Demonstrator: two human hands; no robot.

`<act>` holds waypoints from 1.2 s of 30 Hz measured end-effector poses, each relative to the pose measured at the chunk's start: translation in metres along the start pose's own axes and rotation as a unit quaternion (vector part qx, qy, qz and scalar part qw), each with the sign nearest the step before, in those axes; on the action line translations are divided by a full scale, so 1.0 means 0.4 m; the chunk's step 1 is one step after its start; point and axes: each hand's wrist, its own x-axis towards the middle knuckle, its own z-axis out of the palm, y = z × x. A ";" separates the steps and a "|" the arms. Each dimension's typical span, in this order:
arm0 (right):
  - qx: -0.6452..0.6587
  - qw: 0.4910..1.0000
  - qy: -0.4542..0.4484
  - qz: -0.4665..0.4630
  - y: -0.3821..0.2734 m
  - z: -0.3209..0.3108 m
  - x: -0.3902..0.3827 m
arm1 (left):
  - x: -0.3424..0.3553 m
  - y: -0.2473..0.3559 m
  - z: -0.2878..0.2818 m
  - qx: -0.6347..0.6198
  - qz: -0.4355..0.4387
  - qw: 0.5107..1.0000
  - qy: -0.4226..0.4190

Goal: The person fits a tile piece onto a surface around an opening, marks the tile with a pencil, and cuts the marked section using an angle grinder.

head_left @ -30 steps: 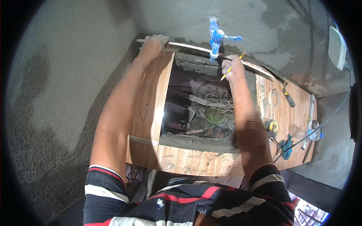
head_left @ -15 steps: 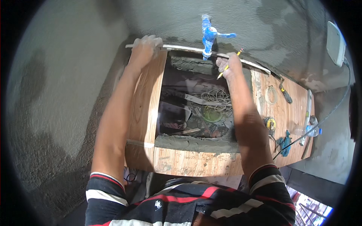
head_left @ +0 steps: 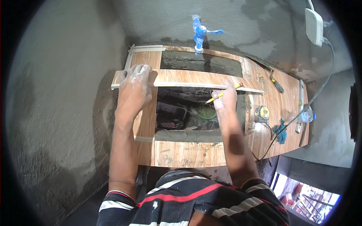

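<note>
the left hand (head_left: 134, 88) grasps the left end of one wood-patterned strip (head_left: 188, 78), which spans the opening (head_left: 188, 135) of the counter (head_left: 188, 155), while the right hand (head_left: 225, 98), closed on one yellow pencil (head_left: 211, 100), meets the strip's near edge. for good handling, both ends should be kept level, with the pencil tip turned away from the strip. nearby i count one blue tap (head_left: 200, 31), one tape measure (head_left: 261, 113), one clear bottle (head_left: 306, 116).

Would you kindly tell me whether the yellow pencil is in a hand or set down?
In hand: the right hand holds the yellow pencil, with both its ends sticking out.
</note>
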 end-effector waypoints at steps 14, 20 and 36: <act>-0.009 0.976 -0.051 -0.210 -0.077 0.061 -0.428 | -0.166 0.033 -0.167 0.010 -0.019 0.997 -0.071; -0.107 0.926 -0.059 -0.357 -0.099 0.118 -0.514 | -0.223 0.046 -0.180 -0.052 -0.041 0.995 -0.075; -0.217 0.726 -0.199 -0.622 -0.310 0.360 -0.596 | -0.211 0.288 -0.122 -0.274 0.015 0.961 -0.046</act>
